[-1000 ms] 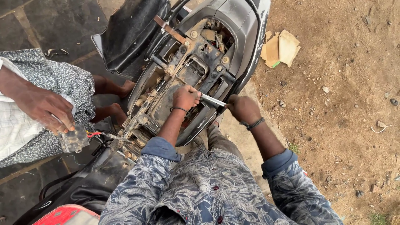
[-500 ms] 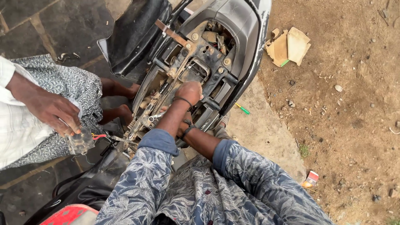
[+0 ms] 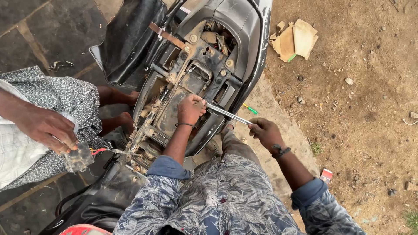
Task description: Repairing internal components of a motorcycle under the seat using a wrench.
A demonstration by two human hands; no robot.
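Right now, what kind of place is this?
Likely an outdoor roadside repair spot. An opened scooter stands with its seat flipped up, on stone paving beside bare dirt littered with cardboard scraps.

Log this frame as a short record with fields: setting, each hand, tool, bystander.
setting: opened scooter frame, seat lifted, on paving beside dirt
left hand: gripping the working end of a metal wrench on the frame
right hand: holding the wrench's outer end
bystander: another person's hand holds a small clear part with wires
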